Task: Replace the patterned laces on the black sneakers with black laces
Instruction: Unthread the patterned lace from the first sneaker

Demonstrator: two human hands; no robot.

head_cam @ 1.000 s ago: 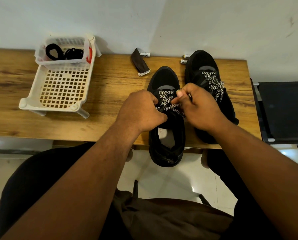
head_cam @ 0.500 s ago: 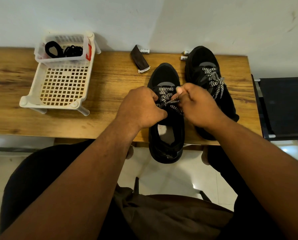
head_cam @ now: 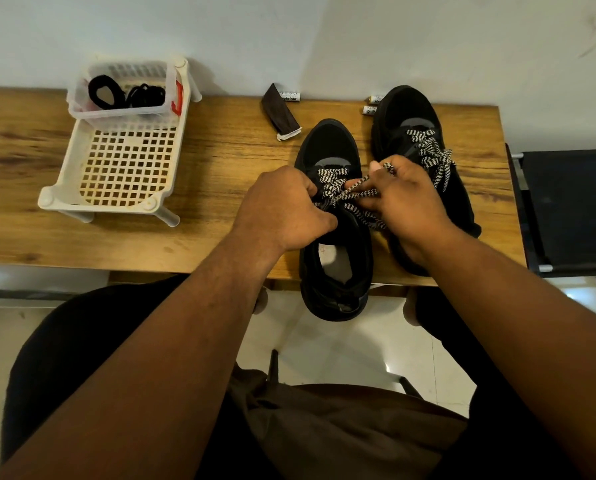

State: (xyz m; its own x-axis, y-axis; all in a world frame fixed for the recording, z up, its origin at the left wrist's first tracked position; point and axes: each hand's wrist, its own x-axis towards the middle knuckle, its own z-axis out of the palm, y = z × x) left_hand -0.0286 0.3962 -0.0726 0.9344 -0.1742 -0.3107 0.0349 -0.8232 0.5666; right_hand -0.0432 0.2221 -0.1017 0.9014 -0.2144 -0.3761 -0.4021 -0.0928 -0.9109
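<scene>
Where batteries (head_cam: 289, 97) lie, one reads "bright".

Bare forearms, no sleeves, black trousers (head_cam: 82, 348), brown shirt hem (head_cam: 341, 427)

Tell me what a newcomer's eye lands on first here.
First, two hands at centre: the left hand and right hand pinch the patterned lace of the near sneaker, whose heel overhangs the table edge. Next, the second sneaker behind right, laced alike. At back left, black laces wait in a white basket.
</scene>
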